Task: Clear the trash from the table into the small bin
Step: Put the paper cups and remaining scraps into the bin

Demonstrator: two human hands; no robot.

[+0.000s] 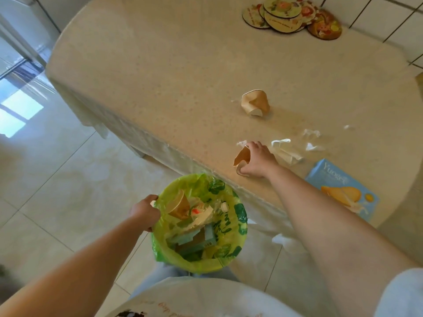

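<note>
A small bin (238,243) lined with a green-yellow bag stands below the table's near edge, holding a paper cup, a bottle and cartons. My left hand (145,212) grips its left rim. My right hand (257,160) is closed on a crushed brown paper cup (241,156) near the table edge. A second crushed brown cup (255,102) lies farther back on the beige table (171,76). Crumpled white wrappers (286,151) and small scraps (311,133) lie to the right of my right hand.
A blue carton (341,191) lies flat at the table's near right. A stack of round patterned coasters (290,14) sits at the far edge. A white scrap (280,239) lies on the tiled floor beside the bin.
</note>
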